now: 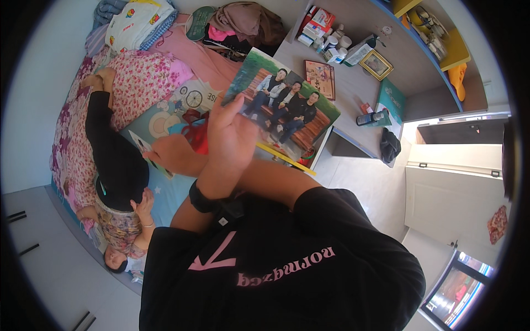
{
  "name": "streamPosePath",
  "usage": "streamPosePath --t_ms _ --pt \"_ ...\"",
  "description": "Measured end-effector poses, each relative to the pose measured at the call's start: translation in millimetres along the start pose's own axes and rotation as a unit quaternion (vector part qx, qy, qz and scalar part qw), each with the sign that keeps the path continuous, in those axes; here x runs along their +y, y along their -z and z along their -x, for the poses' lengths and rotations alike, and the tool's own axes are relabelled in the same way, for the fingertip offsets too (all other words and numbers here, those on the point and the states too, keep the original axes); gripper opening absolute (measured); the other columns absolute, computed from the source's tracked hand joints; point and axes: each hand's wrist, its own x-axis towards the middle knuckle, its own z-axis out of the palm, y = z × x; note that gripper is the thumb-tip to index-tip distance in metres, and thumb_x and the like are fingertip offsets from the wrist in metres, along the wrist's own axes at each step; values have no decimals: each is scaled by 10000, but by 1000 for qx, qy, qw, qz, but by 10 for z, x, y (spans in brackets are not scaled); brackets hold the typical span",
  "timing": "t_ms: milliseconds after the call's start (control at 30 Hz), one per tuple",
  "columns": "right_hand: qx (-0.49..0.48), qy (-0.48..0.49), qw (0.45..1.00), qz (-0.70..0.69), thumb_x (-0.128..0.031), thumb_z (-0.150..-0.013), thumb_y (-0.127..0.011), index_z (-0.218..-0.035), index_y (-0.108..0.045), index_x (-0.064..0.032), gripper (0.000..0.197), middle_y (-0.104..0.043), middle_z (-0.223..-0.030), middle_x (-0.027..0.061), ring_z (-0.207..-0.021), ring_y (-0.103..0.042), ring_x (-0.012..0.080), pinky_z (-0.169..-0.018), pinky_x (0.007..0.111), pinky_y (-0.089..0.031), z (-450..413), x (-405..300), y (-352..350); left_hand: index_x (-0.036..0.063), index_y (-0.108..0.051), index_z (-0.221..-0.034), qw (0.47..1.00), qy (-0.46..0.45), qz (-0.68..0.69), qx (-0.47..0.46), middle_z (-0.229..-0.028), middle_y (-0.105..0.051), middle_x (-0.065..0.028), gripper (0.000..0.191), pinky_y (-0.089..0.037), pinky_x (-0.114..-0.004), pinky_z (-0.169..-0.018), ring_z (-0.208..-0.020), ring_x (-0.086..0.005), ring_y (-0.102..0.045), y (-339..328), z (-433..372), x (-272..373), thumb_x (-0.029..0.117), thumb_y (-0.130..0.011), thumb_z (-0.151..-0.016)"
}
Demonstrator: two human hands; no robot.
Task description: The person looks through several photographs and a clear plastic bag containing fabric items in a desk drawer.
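My left hand, with a black watch at the wrist, holds up a large printed photo. It shows three people seated on a wooden bench; my thumb lies over its left edge. My right arm crosses to the left, and my right hand grips a smaller photo or card at its edge. That one is seen at a slant, so its picture is mostly hidden. Below the large photo, an open drawer with a yellow front edge holds items partly covered by the photo.
A person lies on the bed at left, one hand raised. Folded bedding and clothes lie farther back. The desk bears medicine boxes, bottles, a gold picture frame and a flat box.
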Motion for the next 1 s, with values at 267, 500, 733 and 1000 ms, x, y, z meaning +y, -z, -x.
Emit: streamPosePath --t_ms 267,500,733,1000 --pt "3 -3 1000 6 -367 -802 -575 -557 -552 -35 413 -530 -562 144 -548 -541 342 -504 435 -403 29 46 -11 -7 -503 -1106 1000 2 -2 -2 -1118 -569 -112 230 -416 -378 -928 -1049 -221 -544 -51 -1 -21 55 -452 -890" --pt "2 -18 1000 24 -390 -804 -576 -552 -586 -71 407 -539 -553 144 -540 -551 329 -502 419 -415 16 69 -165 19 -497 -981 999 -35 37 10 -933 -582 -106 139 -466 -349 -817 -912 -209 -575 -2 -43 -39 10 -522 -844" --pt "-51 -35 998 4 -413 -813 -559 -542 -591 -69 438 -534 -537 140 -522 -545 324 -474 415 -400 69 -21 -412 12 -484 -979 992 -83 59 76 -950 -588 -106 144 -470 -353 -820 -892 -208 -585 -10 20 66 -1 -516 -840" --pt "-115 -63 991 -16 -432 -812 -545 -561 -616 -74 443 -554 -559 154 -541 -560 335 -492 441 -409 230 -72 -626 -2 -487 -1014 987 -120 52 96 -981 -591 -115 176 -462 -360 -832 -898 -226 -587 -16 85 165 -5 -510 -839"
